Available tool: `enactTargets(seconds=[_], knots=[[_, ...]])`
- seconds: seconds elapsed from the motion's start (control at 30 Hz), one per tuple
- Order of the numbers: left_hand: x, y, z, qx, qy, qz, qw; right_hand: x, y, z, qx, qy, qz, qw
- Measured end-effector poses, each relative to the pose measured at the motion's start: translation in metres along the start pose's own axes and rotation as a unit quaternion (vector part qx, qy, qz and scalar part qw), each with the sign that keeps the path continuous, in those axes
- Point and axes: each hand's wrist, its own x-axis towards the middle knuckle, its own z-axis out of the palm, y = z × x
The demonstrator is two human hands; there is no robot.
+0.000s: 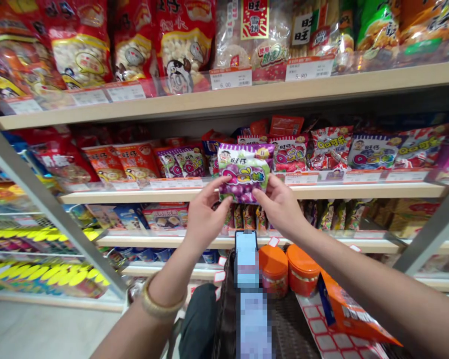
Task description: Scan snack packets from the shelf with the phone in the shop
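Note:
A small purple and green bag of grape gummy candy (243, 172) is held upright between both hands, level with the middle shelf. My left hand (208, 212) pinches its left lower edge, thumb on the front. At the right lower edge my right hand (281, 203) grips it, its thumb also on the front face. The fingers behind the bag are hidden. Just behind it, a row of similar candy bags stands on the shelf, with a red strawberry one (290, 153) to the right and purple ones (182, 162) to the left.
Below my hands are a phone (246, 254), two orange-lidded jars (303, 269) and an orange packet (355, 304) in a dark basket (284, 324). Large snack bags (185, 45) fill the upper shelf (209, 102). A grey shelf post (56, 209) slants at left.

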Motion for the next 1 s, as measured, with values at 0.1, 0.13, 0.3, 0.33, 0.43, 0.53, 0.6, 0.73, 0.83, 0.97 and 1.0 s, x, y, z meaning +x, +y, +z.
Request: enactTargets(seconds=[0.1,0.13,0.3,0.33,0.43,0.53,0.6,0.73,0.83,0.97,1.0], knots=[[0.042,-0.011,-0.02,0.084,0.057,0.071,0.992,0.048,0.003,0.012,-0.225,0.03,-0.032,0.973],[0.055,-0.017,-0.025,0.108,0.07,0.075,0.989,0.062,0.004,0.015,-0.298,0.035,-0.031,0.953],[0.093,-0.048,-0.039,0.214,0.086,0.009,0.973,0.102,0.008,0.031,-0.458,0.017,-0.003,0.889],[0.095,-0.052,-0.04,0.237,0.079,0.001,0.968,0.104,0.008,0.034,-0.478,0.011,0.011,0.878],[0.097,-0.06,-0.04,0.312,0.044,-0.018,0.949,0.105,0.007,0.041,-0.539,-0.021,0.042,0.841],[0.096,-0.06,-0.039,0.401,0.007,-0.044,0.915,0.103,0.004,0.045,-0.592,-0.06,0.035,0.803],[0.095,-0.057,-0.04,0.45,-0.016,-0.061,0.891,0.1,0.002,0.046,-0.616,-0.073,0.022,0.784],[0.088,-0.052,-0.041,0.476,-0.053,-0.064,0.875,0.09,0.006,0.045,-0.638,-0.11,-0.048,0.76],[0.079,-0.05,-0.04,0.494,-0.057,-0.021,0.867,0.083,0.012,0.045,-0.633,-0.182,-0.104,0.745],[0.07,-0.05,-0.036,0.523,-0.068,0.024,0.849,0.081,0.02,0.048,-0.636,-0.217,-0.102,0.733],[0.069,-0.049,-0.035,0.532,-0.082,0.024,0.843,0.082,0.021,0.05,-0.638,-0.218,-0.1,0.732]])
